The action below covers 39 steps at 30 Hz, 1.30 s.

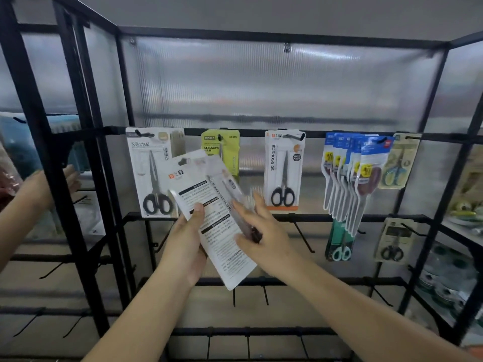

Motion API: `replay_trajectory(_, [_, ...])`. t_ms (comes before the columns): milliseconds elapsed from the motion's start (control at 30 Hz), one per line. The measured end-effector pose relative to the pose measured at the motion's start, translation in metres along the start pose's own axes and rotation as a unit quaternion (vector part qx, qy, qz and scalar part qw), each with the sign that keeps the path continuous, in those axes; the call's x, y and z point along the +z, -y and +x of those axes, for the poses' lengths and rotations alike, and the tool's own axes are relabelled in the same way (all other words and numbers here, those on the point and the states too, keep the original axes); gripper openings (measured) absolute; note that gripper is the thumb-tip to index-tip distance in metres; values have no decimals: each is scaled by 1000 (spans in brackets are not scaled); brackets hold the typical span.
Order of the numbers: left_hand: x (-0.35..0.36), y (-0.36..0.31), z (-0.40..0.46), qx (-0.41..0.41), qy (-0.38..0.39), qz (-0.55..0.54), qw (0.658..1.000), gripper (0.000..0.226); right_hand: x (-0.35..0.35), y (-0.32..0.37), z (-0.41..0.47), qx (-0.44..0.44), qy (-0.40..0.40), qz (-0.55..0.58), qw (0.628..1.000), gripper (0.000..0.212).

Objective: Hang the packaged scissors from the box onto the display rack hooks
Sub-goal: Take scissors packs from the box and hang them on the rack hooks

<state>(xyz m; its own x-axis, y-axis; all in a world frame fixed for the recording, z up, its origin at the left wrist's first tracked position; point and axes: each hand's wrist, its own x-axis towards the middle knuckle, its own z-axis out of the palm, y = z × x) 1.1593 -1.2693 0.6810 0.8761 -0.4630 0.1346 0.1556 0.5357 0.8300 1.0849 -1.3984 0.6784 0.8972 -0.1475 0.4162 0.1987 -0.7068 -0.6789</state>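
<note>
Forearms reach up from the bottom of the frame toward centre. Left hand [187, 246] grips the white packs [209, 218] from the lower left, thumb pressed flat on the printed back card, fingers curled behind. Right hand [261, 231] sits on the packs' right edge with fingers straight and relaxed, touching a dark scissor handle; no curled grasp shows. Packs are flat glossy cards, tilted with tops leaning upper left, at least two fanned, held at frame centre in front of the rack [261, 133].

Rack is a black metal square-tube frame backed by ribbed translucent plastic sheet. Thin black wire hooks stick out from its bars. On the middle bar, left to right: white pack [151, 176] with black-handled scissors, yellow-green pack [224, 150] partly hidden behind the held packs, white and orange pack [283, 171], bunch of blue-topped packs [350, 173], beige pack [398, 163] with small teal-handled scissors. Lower bar, right side: green pack [341, 244] and grey pack [392, 241].

Far left of the frame, another hand [49, 186], blurred, behind the black upright; its state cannot be told.
</note>
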Motion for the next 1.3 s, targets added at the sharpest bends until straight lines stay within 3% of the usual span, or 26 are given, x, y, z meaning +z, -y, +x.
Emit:
replay_trajectory(100, [0,1,-2,-1,9,10,1000,25,-2,-7,-1,18,38,-27,999,47])
replay_trajectory(200, [1,2,-3,-4,21,8,1000,24,-6,-12,1,3,21,-98,995,38])
replay_trajectory(333, [9,3,-5,-6,55,8,998,28,-12,-18,3,-13,-30,-124,992,64])
replay_trajectory(467, [18,4,-1,-22,54,-14,998,27,-18,-20,3,-8,-87,-14,996,98])
replay_trajectory(600, [25,9,5,-40,53,-23,998,23,-28,-30,6,23,-101,8,995,98])
replay_trajectory(833, [22,11,11,-71,34,-36,996,30,-71,-37,16,46,-292,-59,953,88])
replay_trajectory(1000, [19,8,13,-71,21,-24,997,27,-84,-50,24,115,-262,-142,948,92])
replay_trajectory(1300, [18,5,14,-60,2,5,998,21,-73,-57,18,147,-237,-137,950,92])
